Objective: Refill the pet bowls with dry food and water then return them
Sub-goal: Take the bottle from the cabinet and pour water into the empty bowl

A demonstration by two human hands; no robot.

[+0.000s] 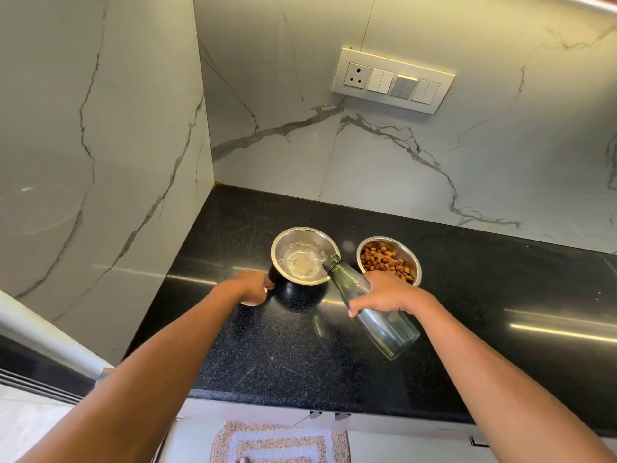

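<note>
L to R: marble wall [100, 145] on L, black counter [267, 345] in the corner. L hand [252, 287] rests on the counter at the L side of the water bowl [302, 259], fingertips touching its black outer wall, fingers curled loosely, not wrapped round anything; can't tell if it really grips the bowl. Water bowl is steel inside w/ water in the bottom, sits near the back of the counter. R hand [389, 294] is closed round a clear greenish bottle [374, 307], fingers over its mid body; bottle tilted, mouth down over the bowl's R rim, water running in. Just beside it on the R, apart from it, the food bowl [389, 260] w/ brown dry food [384, 260], partly behind the R hand. Switch panel [394, 80] on back wall above. Mat [280, 442] on floor below counter edge.
</note>
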